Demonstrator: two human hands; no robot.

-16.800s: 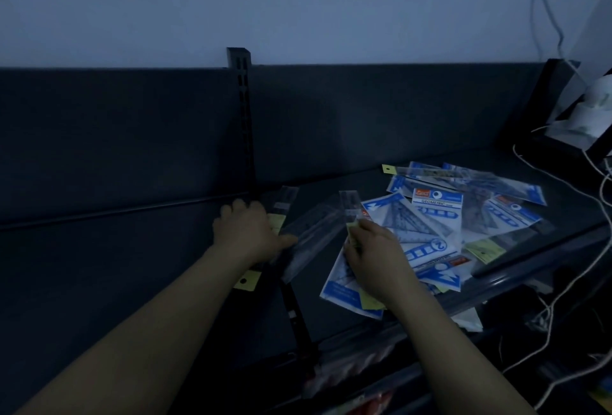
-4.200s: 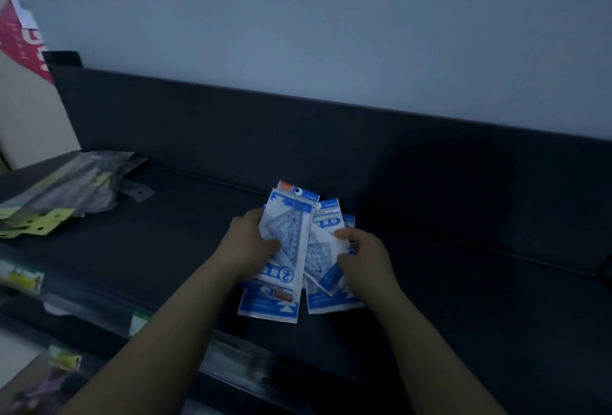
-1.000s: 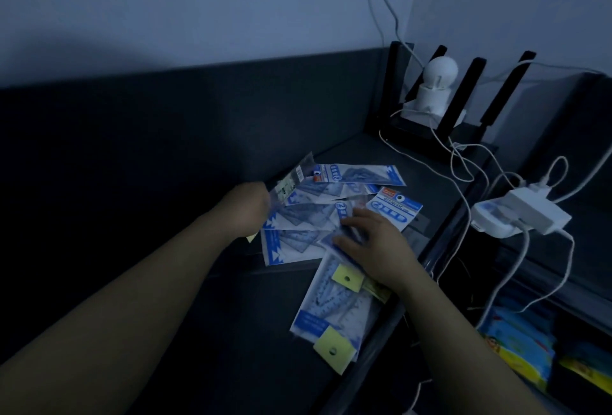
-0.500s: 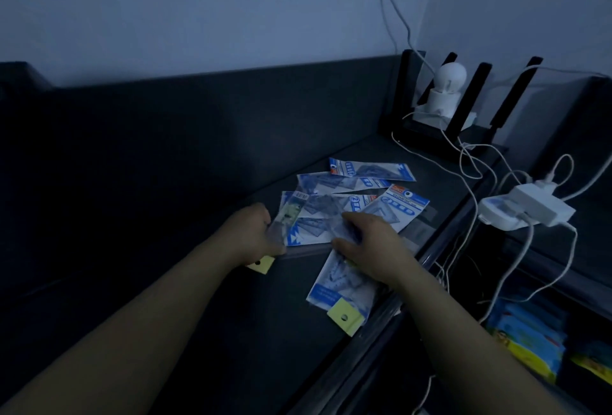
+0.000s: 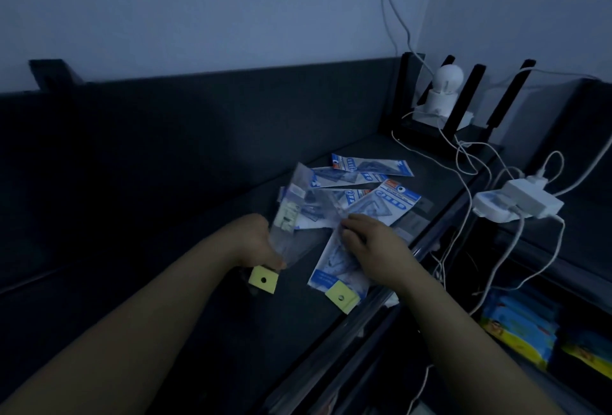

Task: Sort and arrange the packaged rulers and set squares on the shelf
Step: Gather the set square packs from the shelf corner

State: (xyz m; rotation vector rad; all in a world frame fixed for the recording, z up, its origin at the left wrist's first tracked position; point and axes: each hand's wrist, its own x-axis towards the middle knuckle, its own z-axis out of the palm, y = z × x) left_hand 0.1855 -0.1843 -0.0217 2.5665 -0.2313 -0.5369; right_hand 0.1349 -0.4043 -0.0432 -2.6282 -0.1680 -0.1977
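Observation:
Several blue-and-white set square packs (image 5: 371, 168) lie scattered on the dark shelf (image 5: 205, 298). My left hand (image 5: 256, 242) grips a clear packaged ruler (image 5: 291, 216) near its yellow hang tag (image 5: 264, 279), its far end raised over the pile. My right hand (image 5: 371, 242) rests on a blue set square pack (image 5: 334, 269) with a yellow tag (image 5: 341, 298) near the shelf's front edge, fingers curled at its top end beside the ruler pack.
A white camera (image 5: 442, 90) stands on a black router (image 5: 463, 136) at the shelf's far right corner. White cables (image 5: 463, 183) trail to a power adapter (image 5: 516, 204) on the right. Colourful packs (image 5: 520, 328) fill a lower shelf at right.
My left hand has lifted the clear ruler pack off the pile, its far end now raised. My right hand stays on the near set square pack.

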